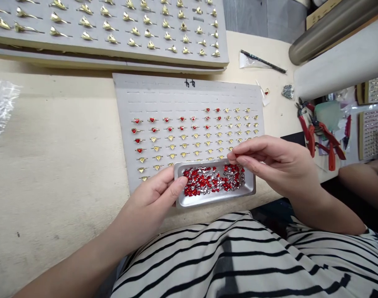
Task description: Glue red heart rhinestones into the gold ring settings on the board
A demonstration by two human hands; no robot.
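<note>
My left hand (159,192) grips the left end of a small silver metal tray (204,201), thumb over its rim. Inside the tray lie many small red gems (204,180), some turned to their silvery backs. Over the tray's right far corner, my right hand (269,163) pinches a red gem (237,155) between thumb and fingertips. Beneath and beyond the tray is a grey foam board (164,89) with rows of gold rings (195,135) set in slits. Several rings at its upper left and top middle carry red gems; the others show bare gold triangular faces. The tray hides the board's near part.
A stack of thick foam boards (114,51) filled with gold rings stands at the far left. A clear plastic bag (2,107) lies left. At right are a black pen (263,61), red-handled pliers (331,151), a large roll (334,87) and another person's arm (365,180).
</note>
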